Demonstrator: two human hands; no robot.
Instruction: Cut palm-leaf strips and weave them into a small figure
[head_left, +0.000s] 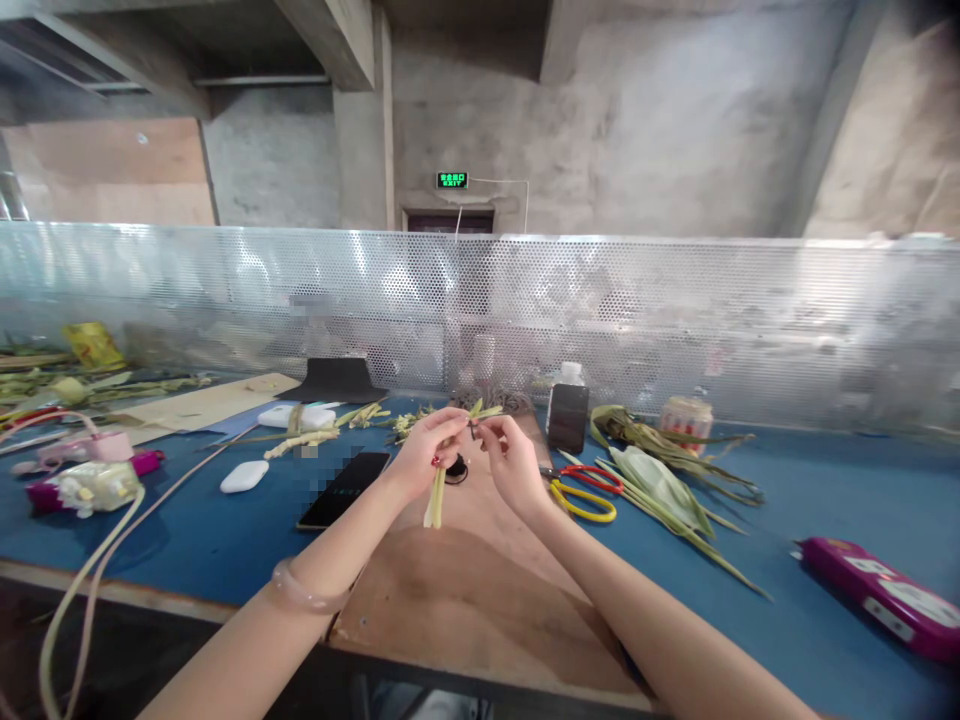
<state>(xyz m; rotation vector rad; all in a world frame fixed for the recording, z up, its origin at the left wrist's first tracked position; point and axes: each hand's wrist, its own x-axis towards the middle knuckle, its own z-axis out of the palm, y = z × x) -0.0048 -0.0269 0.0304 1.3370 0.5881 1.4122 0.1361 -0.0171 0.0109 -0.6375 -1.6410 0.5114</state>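
I'm seeing the leaf mid-frame, long axis running near-vertical, lower end showing below the left grip. Left's pinching it, sitting nearer that end; right grip is meeting left's fingertips from frame right, can't tell if pinching.

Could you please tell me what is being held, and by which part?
The left hand holds pale yellow-green flat leaf strips near their upper end; whether the right hand grips them too is unclear.
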